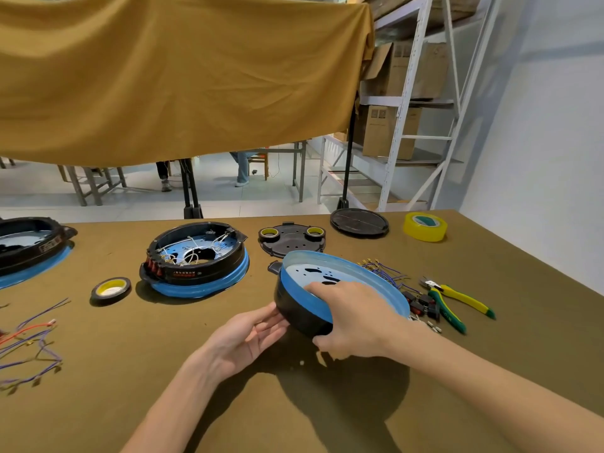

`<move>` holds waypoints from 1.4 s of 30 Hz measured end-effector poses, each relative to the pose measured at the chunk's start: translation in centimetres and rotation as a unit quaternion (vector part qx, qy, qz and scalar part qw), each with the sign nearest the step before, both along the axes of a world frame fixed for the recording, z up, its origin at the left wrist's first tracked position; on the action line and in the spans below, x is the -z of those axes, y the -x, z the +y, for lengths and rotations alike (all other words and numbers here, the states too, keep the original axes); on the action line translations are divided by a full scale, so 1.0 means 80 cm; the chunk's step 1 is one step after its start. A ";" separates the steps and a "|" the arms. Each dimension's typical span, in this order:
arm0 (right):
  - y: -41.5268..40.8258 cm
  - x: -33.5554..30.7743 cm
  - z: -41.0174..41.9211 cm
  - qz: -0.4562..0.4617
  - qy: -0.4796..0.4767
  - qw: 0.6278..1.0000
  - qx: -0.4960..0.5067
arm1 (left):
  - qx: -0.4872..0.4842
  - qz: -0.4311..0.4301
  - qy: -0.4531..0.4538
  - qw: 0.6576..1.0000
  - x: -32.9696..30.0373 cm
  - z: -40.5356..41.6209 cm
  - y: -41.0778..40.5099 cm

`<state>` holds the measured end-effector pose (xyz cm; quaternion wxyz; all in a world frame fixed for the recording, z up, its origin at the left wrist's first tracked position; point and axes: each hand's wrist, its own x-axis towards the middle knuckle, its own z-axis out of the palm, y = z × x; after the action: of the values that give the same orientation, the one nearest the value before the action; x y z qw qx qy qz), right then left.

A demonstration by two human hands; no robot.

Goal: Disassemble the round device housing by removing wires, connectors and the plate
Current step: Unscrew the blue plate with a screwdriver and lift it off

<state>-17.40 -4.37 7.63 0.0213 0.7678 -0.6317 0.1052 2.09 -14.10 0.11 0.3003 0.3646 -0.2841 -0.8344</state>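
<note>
A round black housing [304, 313] with a blue film-covered plate [327, 268] facing up is held tilted above the table. My right hand [353, 318] grips its near rim, fingers over the blue plate and thumb under the black wall. My left hand [251, 335] lies open with straight fingers against the housing's left side. A second round housing [196, 259] with white wires inside rests on the table to the left. A third housing [29, 246] sits at the far left edge.
Loose blue wires with connectors [382, 273] and red switches [421, 302] lie right of the held housing, beside yellow-green pliers [454, 299]. Tape rolls [111, 289] [425, 226], a black cover plate [292, 240], a round lid [359, 222] and purple-red wires [32, 338] lie around.
</note>
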 end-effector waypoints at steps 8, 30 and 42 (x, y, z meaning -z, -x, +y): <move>-0.019 0.000 0.007 0.098 0.052 0.993 0.034 | 0.021 0.029 0.021 0.999 0.002 0.006 0.004; -0.011 0.002 -0.001 0.052 0.112 0.992 0.010 | -0.127 -0.005 0.076 0.989 0.016 -0.013 -0.004; -0.046 0.079 -0.033 0.145 0.065 0.987 -0.004 | -0.221 -0.229 0.560 0.765 0.007 0.000 -0.018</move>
<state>-13.73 -6.99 1.34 0.1622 0.7745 -0.6105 0.0341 3.51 -14.08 -0.42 0.5535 0.3643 -0.6729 -0.3288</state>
